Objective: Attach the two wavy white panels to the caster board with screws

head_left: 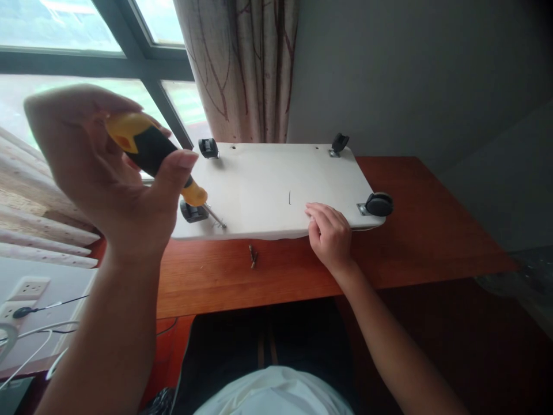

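Note:
My left hand (125, 167) is wrapped around the handle of a yellow-and-black screwdriver (151, 147). The screwdriver slants down to the right, its metal tip at a small screw (223, 225) near the front left of a white board (259, 184). Just left of the shaft sits a black caster wheel (193, 212), partly hidden by my hand. My right hand (330, 233) rests on the board's front edge, right of the middle, fingers laid on the surface and loosely bent. Nothing shows in it.
More casters stand at the board's back left (208, 148), back right (340, 142) and front right (379, 204). A few loose screws (253, 256) lie on the reddish wooden table (285, 268) before the board. Behind are a curtain (246, 69) and a window; a wall outlet (29, 288) with cables is at left.

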`<state>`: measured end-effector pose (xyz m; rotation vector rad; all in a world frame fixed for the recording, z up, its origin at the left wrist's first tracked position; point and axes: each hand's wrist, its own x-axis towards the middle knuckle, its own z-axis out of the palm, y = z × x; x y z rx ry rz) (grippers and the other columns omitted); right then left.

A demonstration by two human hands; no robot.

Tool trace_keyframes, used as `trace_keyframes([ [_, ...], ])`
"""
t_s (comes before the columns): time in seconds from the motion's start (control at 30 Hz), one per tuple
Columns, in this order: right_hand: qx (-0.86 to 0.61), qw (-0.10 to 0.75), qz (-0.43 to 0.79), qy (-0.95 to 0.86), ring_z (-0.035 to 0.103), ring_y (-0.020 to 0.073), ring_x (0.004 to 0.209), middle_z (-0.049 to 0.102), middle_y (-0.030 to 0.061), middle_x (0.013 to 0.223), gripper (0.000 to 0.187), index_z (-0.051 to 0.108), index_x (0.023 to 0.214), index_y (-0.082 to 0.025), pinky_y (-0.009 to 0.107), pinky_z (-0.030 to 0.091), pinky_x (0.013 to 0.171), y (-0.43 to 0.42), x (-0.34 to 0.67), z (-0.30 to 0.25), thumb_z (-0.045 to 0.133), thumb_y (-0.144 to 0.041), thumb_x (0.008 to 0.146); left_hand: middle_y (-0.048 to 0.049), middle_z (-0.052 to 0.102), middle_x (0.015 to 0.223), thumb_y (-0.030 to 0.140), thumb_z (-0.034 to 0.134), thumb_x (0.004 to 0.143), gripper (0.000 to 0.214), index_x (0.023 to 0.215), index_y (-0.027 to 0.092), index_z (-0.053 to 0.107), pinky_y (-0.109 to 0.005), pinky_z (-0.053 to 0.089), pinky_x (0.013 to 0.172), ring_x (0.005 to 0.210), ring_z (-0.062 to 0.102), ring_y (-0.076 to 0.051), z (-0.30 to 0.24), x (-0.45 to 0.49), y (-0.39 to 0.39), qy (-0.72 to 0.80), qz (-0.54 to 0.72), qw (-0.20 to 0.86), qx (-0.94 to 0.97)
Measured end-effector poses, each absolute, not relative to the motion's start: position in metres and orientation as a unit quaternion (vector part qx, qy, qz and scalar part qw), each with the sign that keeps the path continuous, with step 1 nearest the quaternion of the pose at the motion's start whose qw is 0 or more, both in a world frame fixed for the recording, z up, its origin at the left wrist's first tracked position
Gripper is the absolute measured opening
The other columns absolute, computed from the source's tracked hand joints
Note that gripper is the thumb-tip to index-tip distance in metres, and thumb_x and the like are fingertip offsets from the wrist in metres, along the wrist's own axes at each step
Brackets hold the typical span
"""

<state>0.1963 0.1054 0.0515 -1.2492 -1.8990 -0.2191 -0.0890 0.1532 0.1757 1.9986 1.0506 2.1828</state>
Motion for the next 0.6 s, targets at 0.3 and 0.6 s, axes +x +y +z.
trace_keyframes([
  [0.3,-0.502,0.413,-0.082,-0.755,0.068,0.0208,0.11,0.074,0.007,0.114,0.031,0.07,0.105,-0.019,0.037,0.053,0.095,0.105,0.197,0.05,0.043,-0.01,0.091,-0.0027,0.059,0.119,0.059,0.063,0.086,0.044,0.124,0.036,0.062,-0.045,0.059,0.068,0.09,0.068,-0.023,0.179,-0.076,0.145,0.292,0.685,-0.007,0.667],
  [0.6,-0.5,0.412,-0.087,-0.757,0.068,0.0208,0.109,0.074,0.0079,0.113,0.03,0.07,0.104,-0.019,0.036,0.052,0.095,0.106,0.196,0.051,0.044,-0.01,0.092,-0.0033,0.058,0.081,0.047,0.086,0.064,0.04,0.096,0.027,0.072,-0.036,0.045,0.055,0.067,0.056,-0.017,0.188,-0.077,0.152,0.285,0.709,-0.041,0.644],
])
